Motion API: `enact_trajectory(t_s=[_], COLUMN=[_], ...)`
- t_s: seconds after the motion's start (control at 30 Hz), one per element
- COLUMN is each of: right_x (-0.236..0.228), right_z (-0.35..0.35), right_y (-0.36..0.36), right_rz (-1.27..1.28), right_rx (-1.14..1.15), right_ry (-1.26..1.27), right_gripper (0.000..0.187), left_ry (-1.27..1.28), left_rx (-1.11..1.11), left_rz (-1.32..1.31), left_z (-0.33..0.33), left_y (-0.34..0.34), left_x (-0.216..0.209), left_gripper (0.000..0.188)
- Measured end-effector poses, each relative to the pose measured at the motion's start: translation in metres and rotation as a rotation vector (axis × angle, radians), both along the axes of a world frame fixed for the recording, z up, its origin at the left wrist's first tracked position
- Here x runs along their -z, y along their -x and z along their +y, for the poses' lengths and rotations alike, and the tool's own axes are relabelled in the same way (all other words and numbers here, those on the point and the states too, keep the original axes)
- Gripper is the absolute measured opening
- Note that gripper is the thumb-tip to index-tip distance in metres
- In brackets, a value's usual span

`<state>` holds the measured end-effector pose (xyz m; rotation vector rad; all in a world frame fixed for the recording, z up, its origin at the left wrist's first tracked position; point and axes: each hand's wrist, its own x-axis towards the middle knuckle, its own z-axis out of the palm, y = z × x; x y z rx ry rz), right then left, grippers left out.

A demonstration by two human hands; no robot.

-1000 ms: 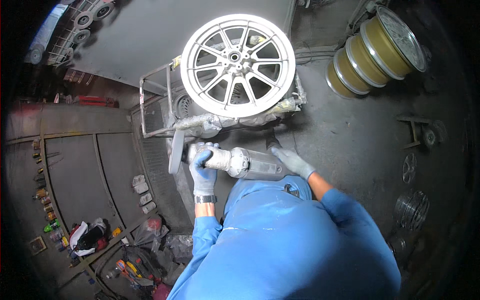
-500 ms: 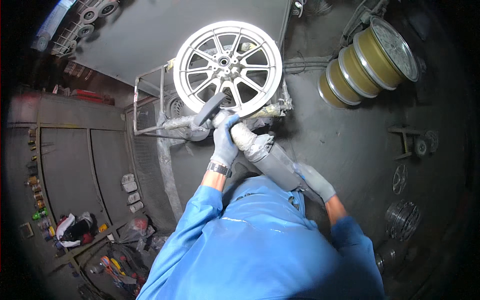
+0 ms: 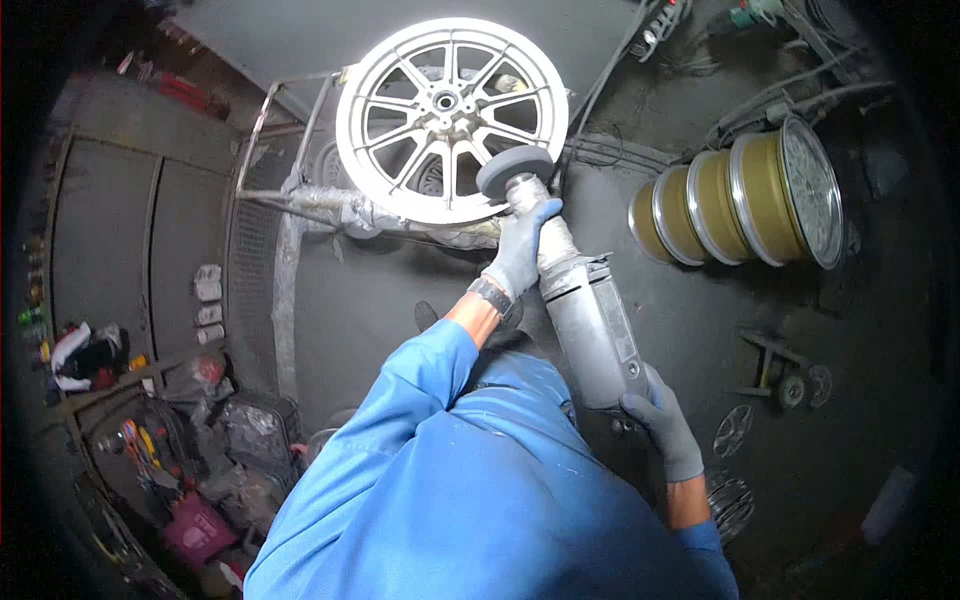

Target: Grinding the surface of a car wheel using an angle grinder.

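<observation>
A large grey grinder [image 3: 590, 340] slants across the middle, its round dark-grey disc [image 3: 515, 172] pointing away from me. My left hand [image 3: 516, 255], in a grey glove, is wrapped round the pale, taped neck just behind the disc. My right hand [image 3: 668, 428], gloved too, grips the rear end of the body. Beyond it, a white multi-spoke wheel [image 3: 448, 125] lies on a metal frame [image 3: 290, 180]. The disc overlaps the wheel's near right rim in the head view; whether they touch I cannot tell.
Several gold wheel rims [image 3: 715, 205] with silver edges are stacked at the right. A small wheeled stand [image 3: 775, 370] and loose wheels [image 3: 733, 430] lie on the floor below them. Cables [image 3: 620, 60] hang at the back. Tools and bags [image 3: 200, 525] clutter the lower left.
The grinder has swung to the right and stands steeper, its disc moving from the wheel's lower left to its lower right. Both hands have kept hold. The view has shifted.
</observation>
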<state>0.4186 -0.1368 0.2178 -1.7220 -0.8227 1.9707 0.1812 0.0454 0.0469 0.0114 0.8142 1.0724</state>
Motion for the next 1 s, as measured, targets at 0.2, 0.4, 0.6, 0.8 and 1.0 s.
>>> enact_trajectory(t_s=[0.2, 0.4, 0.6, 0.8, 1.0], right_x=[-0.011, -0.011, -0.006, 0.004, 0.009], right_z=[-0.019, -0.044, -0.059, -0.051, -0.048], right_y=[0.039, 0.096, 0.154, 0.187, 0.157], right_rz=[-0.024, 0.007, 0.008, 0.124, 0.167], right_rx=[0.063, 0.138, 0.107, 0.081, 0.052], right_ry=[-0.068, -0.013, -0.071, -0.065, -0.043], right_gripper=[0.072, 0.071, 0.070, 0.068, 0.067], left_ry=[-0.016, 0.024, 0.036, -0.008, 0.006], left_rx=[-0.020, -0.015, -0.015, -0.103, -0.082], left_rz=[-0.191, -0.133, -0.108, -0.093, -0.134], left_z=[0.000, -0.029, -0.048, -0.050, -0.054], left_y=[0.001, 0.051, 0.116, 0.169, 0.151], left_x=[0.008, 0.002, 0.010, 0.019, 0.017], left_gripper=[0.022, 0.026, 0.035, 0.032, 0.033])
